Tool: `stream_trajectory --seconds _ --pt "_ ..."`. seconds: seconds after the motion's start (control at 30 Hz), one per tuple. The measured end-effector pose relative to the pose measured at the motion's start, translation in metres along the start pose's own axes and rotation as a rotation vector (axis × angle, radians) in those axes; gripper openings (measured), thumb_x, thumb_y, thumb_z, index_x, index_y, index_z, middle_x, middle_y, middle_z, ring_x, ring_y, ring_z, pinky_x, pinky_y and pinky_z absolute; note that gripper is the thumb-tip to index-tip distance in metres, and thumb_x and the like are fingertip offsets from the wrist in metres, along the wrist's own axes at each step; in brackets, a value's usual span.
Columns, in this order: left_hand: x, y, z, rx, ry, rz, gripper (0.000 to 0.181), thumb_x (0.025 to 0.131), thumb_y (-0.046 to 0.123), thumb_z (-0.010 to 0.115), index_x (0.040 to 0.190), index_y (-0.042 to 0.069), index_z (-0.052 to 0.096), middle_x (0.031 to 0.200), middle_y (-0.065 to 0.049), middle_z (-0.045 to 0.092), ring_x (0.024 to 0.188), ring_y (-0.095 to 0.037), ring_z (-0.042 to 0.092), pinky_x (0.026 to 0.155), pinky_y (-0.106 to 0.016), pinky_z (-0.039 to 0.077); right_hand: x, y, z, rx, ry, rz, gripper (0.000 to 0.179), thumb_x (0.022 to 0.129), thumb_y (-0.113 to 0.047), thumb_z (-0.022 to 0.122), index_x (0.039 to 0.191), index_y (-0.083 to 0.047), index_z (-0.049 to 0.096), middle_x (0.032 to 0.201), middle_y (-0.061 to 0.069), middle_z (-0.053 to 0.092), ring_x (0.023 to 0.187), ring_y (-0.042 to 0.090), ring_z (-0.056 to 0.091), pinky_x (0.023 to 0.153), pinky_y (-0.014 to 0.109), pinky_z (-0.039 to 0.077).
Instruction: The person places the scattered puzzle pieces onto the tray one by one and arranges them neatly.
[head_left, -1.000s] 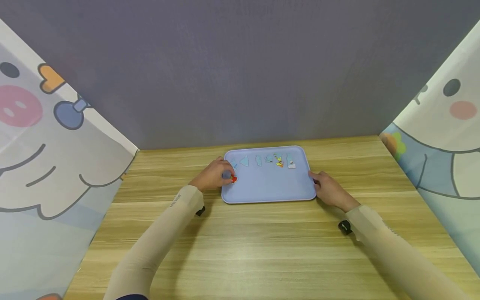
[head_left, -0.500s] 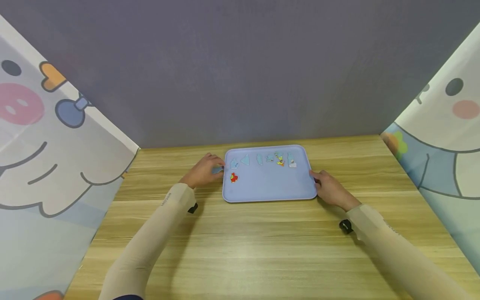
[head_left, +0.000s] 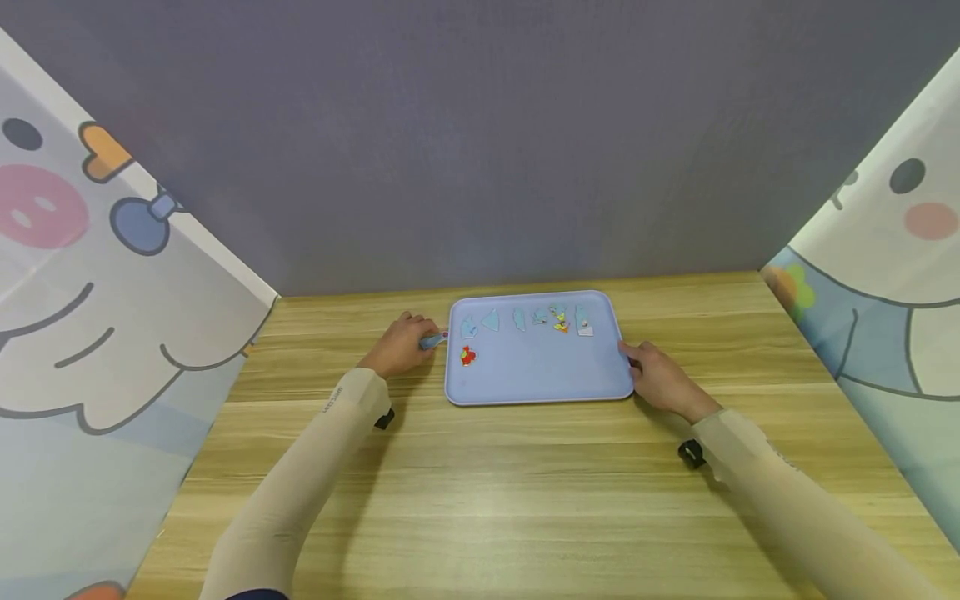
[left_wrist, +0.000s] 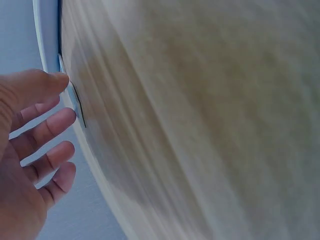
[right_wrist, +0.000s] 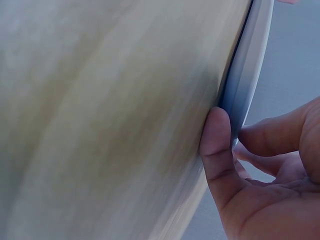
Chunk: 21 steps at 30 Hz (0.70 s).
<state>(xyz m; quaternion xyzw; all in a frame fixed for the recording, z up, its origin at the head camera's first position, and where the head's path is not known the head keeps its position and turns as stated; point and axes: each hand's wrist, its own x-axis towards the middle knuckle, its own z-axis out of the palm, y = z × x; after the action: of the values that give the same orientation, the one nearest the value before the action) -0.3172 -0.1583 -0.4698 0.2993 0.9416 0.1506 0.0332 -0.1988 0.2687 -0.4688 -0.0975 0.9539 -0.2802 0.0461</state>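
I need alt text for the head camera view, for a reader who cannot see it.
A blue tray of small puzzle pieces lies on a wooden table; the left hand holds a blue piece beside its left rim, and the right hand grips its right rim.

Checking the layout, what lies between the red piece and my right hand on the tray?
Bare tray floor, seen in the head view; the red piece sits left, the right hand at the right rim.

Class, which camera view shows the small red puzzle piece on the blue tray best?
The head view: the red piece lies in plain sight on the blue tray, near its left edge. Both wrist views show only the tray's rim and the wooden table, never the piece.
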Motion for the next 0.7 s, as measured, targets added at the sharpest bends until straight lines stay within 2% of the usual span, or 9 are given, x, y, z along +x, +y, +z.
stream_trajectory --seconds 0.07,0.17,0.3,0.53,0.7 --pt "-0.0011 -0.0005 0.0003 0.019 0.01 0.009 0.024 0.081 0.008 0.072 0.104 0.003 0.066 0.099 -0.011 0.063 0.086 -0.028 0.046 0.084 -0.044 0.038 0.0001 0.0001 0.0001 0.001 0.0 -0.002 0.047 0.089 0.007 0.05 0.133 0.016 0.039 0.09 0.021 0.051 0.072 0.026 0.048 0.065 0.037 0.042" --pt "-0.0025 -0.0012 0.0004 0.035 0.019 0.01 0.025 0.08 0.007 0.073 0.104 0.003 0.066 0.099 -0.011 0.062 0.085 -0.028 0.046 0.079 -0.043 0.04 0.0003 0.0004 0.0002 -0.001 0.0 -0.002 0.047 0.089 0.007 0.05 0.133 0.016 0.039 0.09 0.021 0.05 0.072 0.026 0.047 0.065 0.037 0.042" --pt "-0.0039 -0.0015 0.0 0.035 0.011 -0.015 0.026 0.08 0.007 0.072 0.106 0.003 0.066 0.098 -0.011 0.061 0.085 -0.028 0.046 0.078 -0.043 0.041 -0.0002 0.0 -0.0001 0.0 -0.002 -0.001 0.047 0.089 0.007 0.049 0.134 0.016 0.039 0.09 0.02 0.05 0.072 0.026 0.048 0.065 0.037 0.042" --pt "-0.0052 -0.0003 0.0014 0.005 -0.018 -0.065 0.027 0.081 0.012 0.073 0.105 0.004 0.066 0.086 -0.007 0.062 0.082 -0.024 0.049 0.076 -0.038 0.043 -0.0005 -0.0003 0.0001 0.004 -0.005 0.007 0.047 0.09 0.007 0.049 0.135 0.015 0.038 0.094 0.023 0.05 0.075 0.027 0.049 0.067 0.039 0.043" --pt "-0.0074 0.0026 0.0028 0.009 -0.025 -0.133 0.031 0.082 0.021 0.073 0.108 0.005 0.065 0.079 -0.004 0.059 0.079 -0.023 0.05 0.071 -0.037 0.043 -0.0007 0.0007 0.0 -0.008 0.0 0.002 0.047 0.089 0.007 0.049 0.134 0.015 0.038 0.094 0.022 0.051 0.074 0.027 0.049 0.066 0.038 0.043"
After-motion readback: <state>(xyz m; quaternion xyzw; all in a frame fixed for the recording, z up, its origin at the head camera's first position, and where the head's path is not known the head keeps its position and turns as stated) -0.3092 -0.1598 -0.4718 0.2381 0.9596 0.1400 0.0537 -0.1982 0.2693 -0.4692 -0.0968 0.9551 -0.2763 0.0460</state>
